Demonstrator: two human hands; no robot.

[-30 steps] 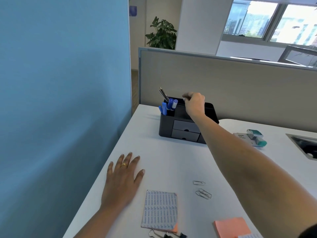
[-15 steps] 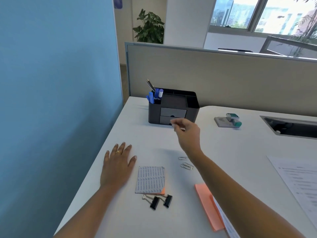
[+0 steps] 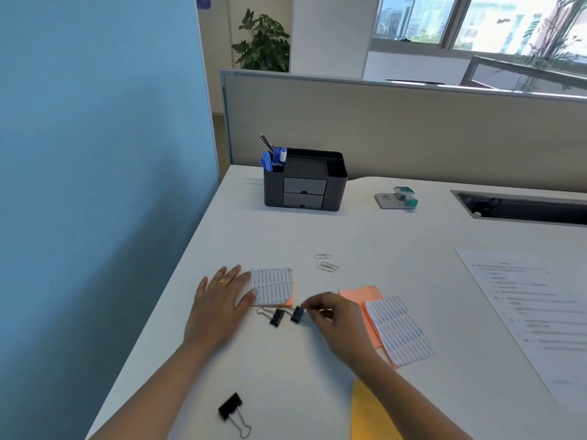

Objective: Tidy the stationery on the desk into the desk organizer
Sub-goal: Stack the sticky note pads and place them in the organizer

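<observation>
Right hand is curled, thumb and forefinger closed to a narrow pinch on the right edge of the right binder clip, which sits on the white desk. Left binder clip lies just beside it at its 9 o'clock; their wire handles run up-left towards the small sticky-note pad. That pad is orange with a printed label sheet on top and sits at 12 o'clock from the two clips. Left hand is flat on the desk, palm down, fingers straight and spread, holding nothing, with a ring on one finger and its thumb-side fingertips touching the pad's left edge. Large binder clip lies alone at 6 o'clock, near the desk's front edge, between the two forearms. Paper clips lie loose at 1 o'clock from the pinched clip, well apart from it. Second orange pad lies at 3 o'clock, partly under the right hand, with a printed label sheet across it. Yellow paper shows at 5 o'clock, under the right forearm. Black desk organizer stands at 12 o'clock by the partition, both drawers shut, with blue pens and pencils upright in its left compartment. Teal-and-white item at 2 o'clock, type unclear. Printed sheet lies at far 3 o'clock.
</observation>
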